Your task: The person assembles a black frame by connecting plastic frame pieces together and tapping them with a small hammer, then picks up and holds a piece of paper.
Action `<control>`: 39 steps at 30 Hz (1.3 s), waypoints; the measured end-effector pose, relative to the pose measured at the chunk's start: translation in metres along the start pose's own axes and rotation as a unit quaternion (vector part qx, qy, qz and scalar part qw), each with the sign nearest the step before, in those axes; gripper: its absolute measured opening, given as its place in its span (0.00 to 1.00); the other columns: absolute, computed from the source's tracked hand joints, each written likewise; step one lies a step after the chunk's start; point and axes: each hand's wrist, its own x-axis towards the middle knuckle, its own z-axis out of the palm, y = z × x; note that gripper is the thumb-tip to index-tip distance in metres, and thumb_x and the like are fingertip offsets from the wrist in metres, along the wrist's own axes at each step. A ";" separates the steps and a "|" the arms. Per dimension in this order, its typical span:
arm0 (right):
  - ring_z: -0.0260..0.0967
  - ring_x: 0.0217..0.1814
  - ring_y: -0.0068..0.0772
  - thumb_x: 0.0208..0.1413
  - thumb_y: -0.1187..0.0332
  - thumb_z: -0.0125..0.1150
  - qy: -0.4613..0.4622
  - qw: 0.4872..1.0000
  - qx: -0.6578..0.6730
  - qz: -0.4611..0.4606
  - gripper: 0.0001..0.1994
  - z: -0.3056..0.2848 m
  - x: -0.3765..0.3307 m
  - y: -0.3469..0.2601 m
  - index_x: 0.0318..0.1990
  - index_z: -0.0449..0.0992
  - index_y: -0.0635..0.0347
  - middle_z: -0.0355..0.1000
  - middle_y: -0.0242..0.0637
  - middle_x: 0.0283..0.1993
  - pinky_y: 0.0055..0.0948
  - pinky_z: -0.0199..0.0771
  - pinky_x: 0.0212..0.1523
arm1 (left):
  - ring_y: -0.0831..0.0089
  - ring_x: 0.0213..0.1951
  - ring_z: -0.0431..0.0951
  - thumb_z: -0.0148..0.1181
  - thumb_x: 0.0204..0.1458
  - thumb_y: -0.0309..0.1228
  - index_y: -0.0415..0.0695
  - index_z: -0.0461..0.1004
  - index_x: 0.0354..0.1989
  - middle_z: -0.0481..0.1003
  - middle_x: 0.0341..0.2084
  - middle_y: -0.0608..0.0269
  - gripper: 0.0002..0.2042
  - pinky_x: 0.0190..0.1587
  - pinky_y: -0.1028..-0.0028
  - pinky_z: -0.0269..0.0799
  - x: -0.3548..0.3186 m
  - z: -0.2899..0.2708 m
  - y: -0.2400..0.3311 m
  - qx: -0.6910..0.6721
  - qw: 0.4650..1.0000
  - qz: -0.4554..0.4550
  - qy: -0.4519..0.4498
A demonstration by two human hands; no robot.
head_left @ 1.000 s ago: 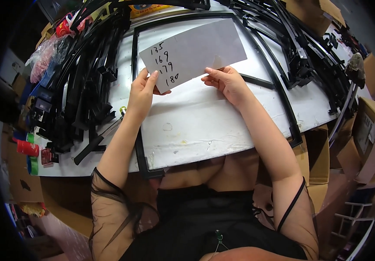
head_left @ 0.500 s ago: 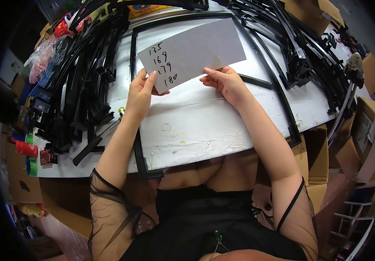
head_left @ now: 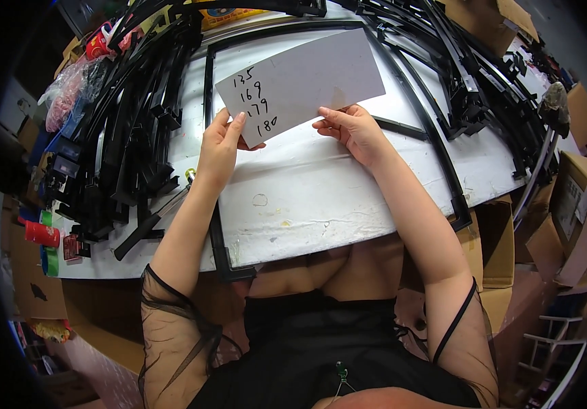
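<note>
While both hands (head_left: 286, 136) pinch the paper's (head_left: 307, 82) lower edge, white tabletop (head_left: 320, 198) lies bare below.

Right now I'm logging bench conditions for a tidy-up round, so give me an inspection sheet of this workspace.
Surface: white table, scuffed and stained near its front edge.
Job's things: white paper card with handwritten figures, held up above the table; a large black rectangular frame lies flat beneath it.
Clutter: heaps of black frame strips at left and at right; red tape roll and green tape roll at the left edge; clear plastic bag.
Grippers: left hand pinches the card's lower left edge; right hand pinches its lower edge.
Cables: nothing seen.
Surroundings: cardboard boxes at right.
</note>
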 end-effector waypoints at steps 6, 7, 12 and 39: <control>0.73 0.38 0.30 0.52 0.68 0.60 0.000 1.000 -0.005 -0.001 0.12 -0.001 0.001 0.001 0.39 0.71 0.67 0.72 0.40 0.36 0.22 0.75 0.41 | 0.68 0.28 0.79 0.41 0.60 0.34 0.35 0.64 0.47 0.76 0.30 0.52 0.15 0.32 0.75 0.77 -0.001 0.001 0.001 -0.001 1.000 0.001 0.000; 0.73 0.38 0.30 0.52 0.68 0.60 0.000 1.000 -0.005 -0.001 0.12 -0.002 0.002 0.001 0.39 0.71 0.67 0.72 0.40 0.36 0.22 0.75 0.41 | 0.68 0.28 0.79 0.41 0.60 0.34 0.35 0.64 0.47 0.76 0.30 0.52 0.15 0.32 0.75 0.77 -0.001 0.000 0.001 -0.001 1.000 0.001 0.000; 0.73 0.38 0.30 0.52 0.68 0.60 -0.005 1.000 0.000 -0.004 0.12 -0.001 0.001 0.001 0.39 0.71 0.67 0.72 0.40 0.36 0.22 0.75 0.41 | 0.68 0.28 0.79 0.41 0.60 0.34 0.35 0.64 0.48 0.76 0.30 0.51 0.15 0.33 0.75 0.77 -0.001 0.000 0.000 -0.004 1.000 0.002 0.002; 0.72 0.37 0.28 0.52 0.69 0.59 -0.014 1.000 0.008 0.001 0.10 -0.002 0.002 0.002 0.38 0.72 0.66 0.72 0.38 0.35 0.21 0.74 0.41 | 0.68 0.28 0.79 0.40 0.60 0.33 0.34 0.64 0.46 0.76 0.30 0.52 0.14 0.33 0.75 0.77 0.000 0.000 0.000 -0.001 1.000 -0.002 0.001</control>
